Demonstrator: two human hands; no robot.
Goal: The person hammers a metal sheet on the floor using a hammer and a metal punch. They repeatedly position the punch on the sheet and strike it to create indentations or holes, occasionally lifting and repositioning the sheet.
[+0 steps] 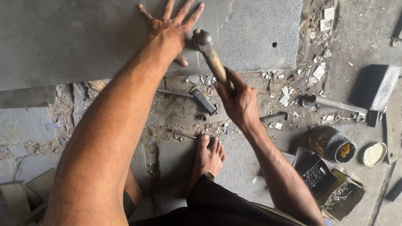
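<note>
My left hand [170,26] lies flat with fingers spread on a grey metal sheet [58,38] that covers the top left of the floor. Fingers of my right hand [238,100] are wrapped around the wooden handle of a hammer [210,54]. The hammer's metal head sits just right of my left wrist, at the sheet's near edge. My bare foot [208,157] rests on the concrete below the hands.
A second hammer [194,96] lies on the floor between the hands. Metal scraps and offcuts [321,71] litter the cracks. A tipped tin can [332,144], its lid [374,154], a dark box [315,175], and metal blocks [378,85] sit at the right.
</note>
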